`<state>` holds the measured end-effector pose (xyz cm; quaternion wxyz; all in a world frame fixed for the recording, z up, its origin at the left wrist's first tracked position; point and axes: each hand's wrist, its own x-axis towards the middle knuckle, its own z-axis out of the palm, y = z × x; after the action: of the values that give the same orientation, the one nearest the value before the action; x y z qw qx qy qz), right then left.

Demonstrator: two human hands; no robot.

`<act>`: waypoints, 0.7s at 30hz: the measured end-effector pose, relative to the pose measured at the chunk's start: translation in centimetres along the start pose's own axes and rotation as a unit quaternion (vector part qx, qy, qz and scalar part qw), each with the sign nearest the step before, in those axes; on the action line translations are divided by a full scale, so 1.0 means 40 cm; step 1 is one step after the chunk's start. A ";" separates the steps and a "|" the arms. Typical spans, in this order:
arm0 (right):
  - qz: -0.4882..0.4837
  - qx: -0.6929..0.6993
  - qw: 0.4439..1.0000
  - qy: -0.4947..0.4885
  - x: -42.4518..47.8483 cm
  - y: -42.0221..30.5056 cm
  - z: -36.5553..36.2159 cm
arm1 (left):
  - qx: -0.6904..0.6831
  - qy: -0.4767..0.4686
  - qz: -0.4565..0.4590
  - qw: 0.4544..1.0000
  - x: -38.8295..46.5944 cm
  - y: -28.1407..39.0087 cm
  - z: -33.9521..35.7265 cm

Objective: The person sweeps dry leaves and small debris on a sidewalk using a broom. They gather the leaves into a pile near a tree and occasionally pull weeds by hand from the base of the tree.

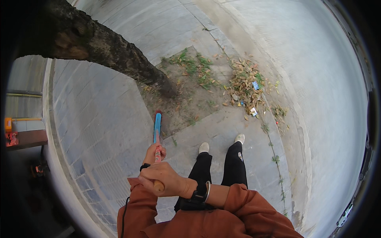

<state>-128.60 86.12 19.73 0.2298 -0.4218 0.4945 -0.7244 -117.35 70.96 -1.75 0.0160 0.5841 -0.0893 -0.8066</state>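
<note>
Both of my hands grip the handle of a broom [157,125], which has a blue head and dark reddish bristles. Farther down the handle, near the head, is my left hand [154,152], closed around a pink patterned stretch. My right hand [166,178] wraps the top end, where a rounded tan tip sticks out. The broom head rests at the left edge of a bare soil square [184,111], close to the tree's base. A pile of dry leaves [245,84] with bits of litter lies beyond my feet, to the right.
A thick tree trunk [119,53] leans across the upper left from the soil square. Grass tufts [190,67] grow in the soil. Paving slabs [113,119] surround it, and a kerb line with weeds [275,159] borders the pale road [324,98] on the right.
</note>
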 end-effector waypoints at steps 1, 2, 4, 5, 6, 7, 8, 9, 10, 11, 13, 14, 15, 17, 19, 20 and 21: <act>0.008 -0.031 0.999 0.026 -0.003 0.022 -0.027 | 0.018 -0.013 -0.010 1.000 0.021 -0.005 0.042; 0.015 -0.060 0.997 0.052 -0.006 0.033 -0.045 | 0.035 -0.025 -0.018 0.999 0.054 -0.024 0.104; 0.007 -0.105 0.994 0.036 -0.010 0.003 -0.043 | 0.049 -0.067 -0.065 0.994 0.066 -0.080 0.187; -0.003 -0.120 0.992 0.025 -0.001 -0.037 -0.032 | 0.050 -0.102 -0.093 0.989 0.032 -0.088 0.227; -0.019 -0.118 0.992 0.039 0.004 -0.076 -0.020 | 0.055 -0.141 -0.127 0.980 0.008 -0.105 0.267; -0.031 -0.115 0.992 0.037 0.007 -0.113 -0.011 | 0.050 -0.173 -0.149 0.972 -0.019 -0.116 0.290; -0.043 -0.111 0.992 0.034 0.008 -0.148 -0.001 | 0.045 -0.203 -0.171 0.963 -0.049 -0.130 0.300; -0.060 -0.104 0.992 0.031 0.014 -0.179 0.002 | 0.041 -0.233 -0.187 0.953 -0.084 -0.134 0.306; -0.057 -0.091 0.994 0.036 0.015 -0.189 -0.005 | 0.032 -0.216 -0.179 0.959 -0.099 -0.140 0.301; -0.053 -0.079 0.995 0.042 0.016 -0.194 -0.014 | 0.022 -0.198 -0.172 0.965 -0.111 -0.134 0.288; -0.050 -0.043 0.997 0.027 0.025 -0.198 -0.028 | 0.010 -0.137 -0.139 0.981 -0.146 -0.089 0.235; -0.045 -0.031 0.998 0.011 0.027 -0.163 -0.037 | 0.009 -0.098 -0.123 0.988 -0.137 -0.058 0.196; -0.038 -0.023 0.999 -0.003 0.029 -0.117 -0.049 | 0.011 -0.061 -0.112 0.992 -0.109 -0.038 0.172; 0.000 0.006 0.999 0.034 0.025 -0.043 -0.070 | 0.026 -0.037 -0.037 0.998 -0.075 -0.018 0.136; 0.023 -0.010 0.998 0.064 0.013 0.014 -0.112 | 0.041 -0.034 -0.027 0.998 0.003 -0.025 0.139; 0.012 -0.034 0.998 0.056 0.009 0.013 -0.121 | 0.046 -0.034 -0.045 0.997 0.049 -0.034 0.157; 0.006 -0.059 0.997 0.048 0.005 0.003 -0.134 | 0.049 -0.033 -0.068 0.996 0.082 -0.055 0.176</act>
<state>-133.21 88.70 18.85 0.1848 -0.3961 0.5491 -0.7124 -124.87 73.60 -3.07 -0.0702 0.5622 -0.0891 -0.8192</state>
